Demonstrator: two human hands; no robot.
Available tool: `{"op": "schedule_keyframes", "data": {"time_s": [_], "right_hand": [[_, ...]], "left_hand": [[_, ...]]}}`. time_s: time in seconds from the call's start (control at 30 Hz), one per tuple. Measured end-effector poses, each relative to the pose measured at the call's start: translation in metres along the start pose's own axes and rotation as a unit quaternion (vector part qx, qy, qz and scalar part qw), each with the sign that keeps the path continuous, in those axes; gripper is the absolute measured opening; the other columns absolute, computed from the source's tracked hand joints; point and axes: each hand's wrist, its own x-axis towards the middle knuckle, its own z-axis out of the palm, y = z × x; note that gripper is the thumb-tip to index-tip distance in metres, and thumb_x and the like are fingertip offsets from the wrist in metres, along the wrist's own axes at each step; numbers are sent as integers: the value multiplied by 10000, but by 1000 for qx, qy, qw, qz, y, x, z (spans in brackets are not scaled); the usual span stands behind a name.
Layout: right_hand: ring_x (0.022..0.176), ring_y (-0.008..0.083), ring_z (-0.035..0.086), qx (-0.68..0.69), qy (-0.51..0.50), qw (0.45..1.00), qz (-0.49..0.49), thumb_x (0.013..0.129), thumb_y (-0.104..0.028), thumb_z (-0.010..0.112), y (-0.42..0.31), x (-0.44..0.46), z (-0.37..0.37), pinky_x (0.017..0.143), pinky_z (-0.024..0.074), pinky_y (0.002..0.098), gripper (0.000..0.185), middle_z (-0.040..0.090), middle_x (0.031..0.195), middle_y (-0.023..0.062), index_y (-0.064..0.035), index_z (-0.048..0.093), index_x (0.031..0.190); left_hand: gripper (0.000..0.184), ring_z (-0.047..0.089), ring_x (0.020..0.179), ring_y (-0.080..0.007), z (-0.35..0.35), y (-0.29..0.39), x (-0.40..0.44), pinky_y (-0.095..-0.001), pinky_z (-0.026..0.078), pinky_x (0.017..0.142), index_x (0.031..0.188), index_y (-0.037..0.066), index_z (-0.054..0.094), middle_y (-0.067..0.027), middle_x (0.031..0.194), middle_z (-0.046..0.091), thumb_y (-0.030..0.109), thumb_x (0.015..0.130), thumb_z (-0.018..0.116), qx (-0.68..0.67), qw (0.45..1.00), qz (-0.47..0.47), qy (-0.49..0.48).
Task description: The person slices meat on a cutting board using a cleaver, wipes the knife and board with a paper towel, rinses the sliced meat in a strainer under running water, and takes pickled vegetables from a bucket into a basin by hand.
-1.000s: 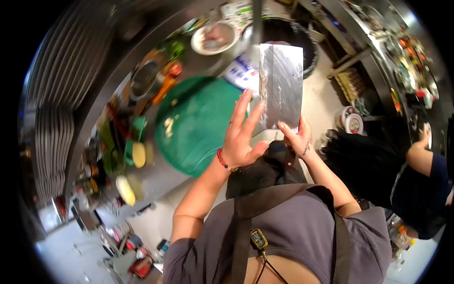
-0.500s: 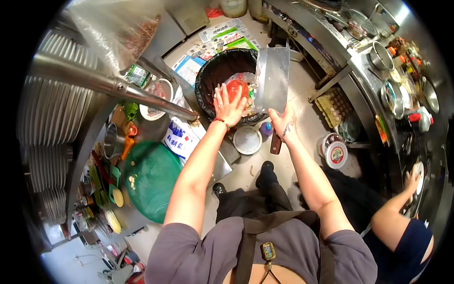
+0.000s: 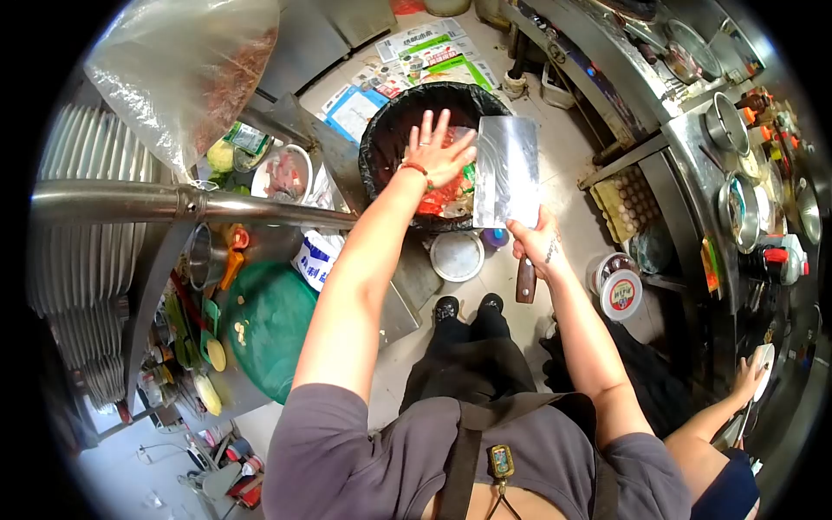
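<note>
My right hand (image 3: 537, 243) grips the brown handle of a wide cleaver (image 3: 508, 169). Its flat blade stretches over the right rim of a trash bin (image 3: 376, 184) lined with a black bag. Above the bin's opening, my left hand (image 3: 440, 159) is stretched out with fingers spread, holding nothing. Beneath it lies a red plastic bag (image 3: 436, 201) among other scraps, partly covered by the hand and blade. Whether the left hand touches the scraps, I cannot tell.
On the left are a green cutting board (image 3: 273, 334), a bowl of meat (image 3: 284, 172), a metal rail (image 3: 269, 211) and stacked plates (image 3: 95, 191). A lidded white bucket (image 3: 457, 257) stands by the bin. At right, a co-worker's hand (image 3: 747, 381) holds a white plate (image 3: 763, 371) near the stove counter.
The cleaver has shifted slightly right and down in view. My left hand has moved up and right, turning its spread fingers. The view has shifted, and my feet now stand side by side.
</note>
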Motion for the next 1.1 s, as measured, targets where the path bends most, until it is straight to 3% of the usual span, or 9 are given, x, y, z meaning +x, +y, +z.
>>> {"op": "schedule_keyframes", "data": {"time_s": [0.17, 0.37, 0.47, 0.57, 0.63, 0.7, 0.9, 0.97, 1.1], "right_hand": [[421, 107, 435, 10, 13, 1000, 3, 802, 3, 605, 9, 2, -9, 371, 373, 263, 275, 528, 722, 61, -13, 447, 1026], [415, 90, 426, 6, 66, 998, 5, 816, -4, 598, 10, 0, 1, 384, 377, 251, 209, 480, 654, 23, -34, 448, 959], [413, 91, 436, 8, 76, 997, -5, 817, -4, 594, 9, 1, 7, 384, 379, 251, 218, 494, 657, 31, -24, 455, 983], [412, 92, 441, -23, 68, 997, -18, 815, -5, 592, -4, -9, 14, 384, 385, 251, 227, 512, 672, 37, -11, 460, 999], [411, 93, 439, -43, 67, 997, -7, 813, -7, 592, -1, -14, 12, 384, 386, 252, 227, 517, 677, 38, -1, 460, 997], [411, 92, 437, -87, 76, 993, -24, 813, -10, 594, -6, -19, 14, 381, 382, 253, 228, 512, 678, 36, 3, 460, 998], [414, 88, 416, -21, 55, 998, 4, 812, -13, 601, -1, -23, 20, 398, 385, 252, 236, 496, 681, 29, -10, 453, 995], [416, 86, 410, 6, 49, 999, 14, 812, -11, 602, -3, -31, 23, 402, 386, 253, 234, 489, 674, 24, -17, 452, 991], [405, 87, 387, 13, 10, 998, 60, 826, -63, 606, -6, -53, 12, 386, 356, 250, 178, 459, 629, 8, -35, 472, 940]], "left_hand": [[603, -125, 1414, -320, 1, -24, 8, -501, -3, 1121, 1453, 337, 246, -69, 1554, -61, 618, 920, 214, -67, 995, -74, -20], [523, -46, 1416, -358, -11, 15, -30, -540, 34, 1114, 1428, 346, 302, -89, 1552, 24, 520, 935, 327, -34, 981, 141, 129], [481, 2, 1415, -370, 0, 31, -56, -551, 22, 1110, 1399, 370, 360, -109, 1539, 117, 469, 929, 391, 14, 964, 247, 101], [506, 2, 1421, -344, 23, 11, -46, -540, 14, 1114, 1405, 336, 363, -84, 1548, 92, 507, 929, 357, 19, 977, 184, 110], [527, -65, 1420, -331, 15, -15, -31, -517, -5, 1117, 1430, 323, 318, -80, 1554, 26, 532, 948, 273, 55, 997, 42, -28], [536, -60, 1419, -338, 14, -31, -25, -525, 12, 1116, 1419, 314, 343, -83, 1555, 12, 543, 938, 289, -18, 998, 0, 60], [479, 8, 1416, -367, -10, 17, -54, -535, 12, 1118, 1411, 383, 326, -79, 1547, 94, 471, 941, 355, 52, 952, 277, 120], [479, 7, 1417, -357, 2, 15, -49, -534, 10, 1119, 1411, 385, 324, -73, 1547, 101, 486, 943, 336, 30, 950, 286, 120], [479, -43, 1420, -330, -1, -22, -9, -514, -1, 1123, 1398, 387, 357, -70, 1552, 59, 526, 947, 278, 29, 988, 135, 68]]}}
